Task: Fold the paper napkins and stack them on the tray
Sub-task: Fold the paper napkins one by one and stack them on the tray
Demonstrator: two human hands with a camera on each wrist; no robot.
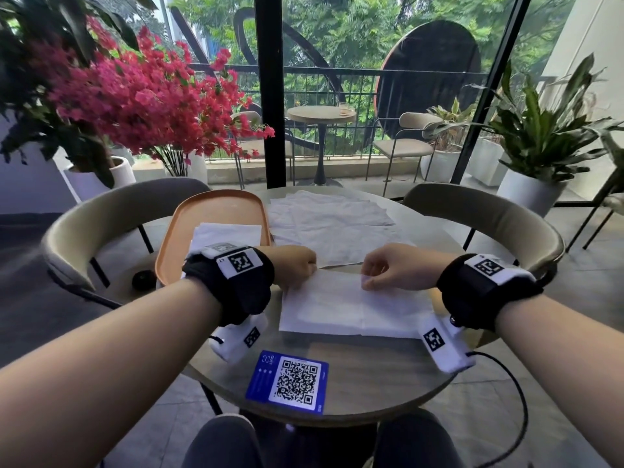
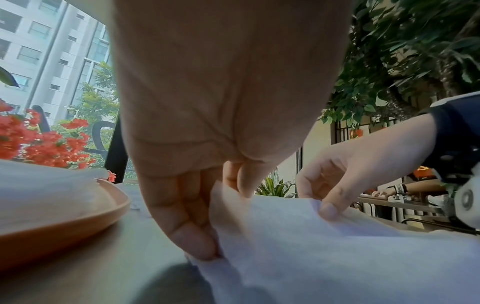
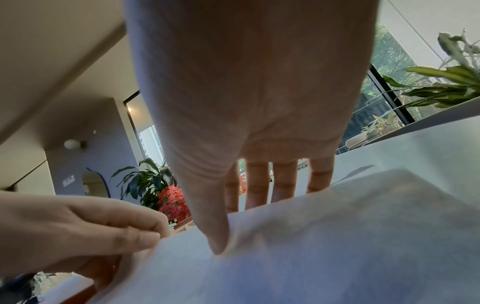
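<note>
A white paper napkin (image 1: 354, 305) lies on the round table in front of me, folded over along its far edge. My left hand (image 1: 299, 265) pinches the far left corner of it (image 2: 233, 226) between thumb and fingers. My right hand (image 1: 378, 268) pinches the far edge near the middle, thumb on top (image 3: 218, 242) and fingers behind the sheet. An orange tray (image 1: 216, 211) sits at the left of the table with folded napkins (image 1: 229, 233) stacked in it. A pile of unfolded napkins (image 1: 331, 214) lies spread at the far side.
A blue QR-code card (image 1: 288, 381) lies near the table's front edge. Beige chairs (image 1: 101, 217) stand left and right of the table (image 1: 364, 376). Red flowers (image 1: 141, 92) and potted plants stand behind. A small black object (image 1: 143, 279) sits left of the tray.
</note>
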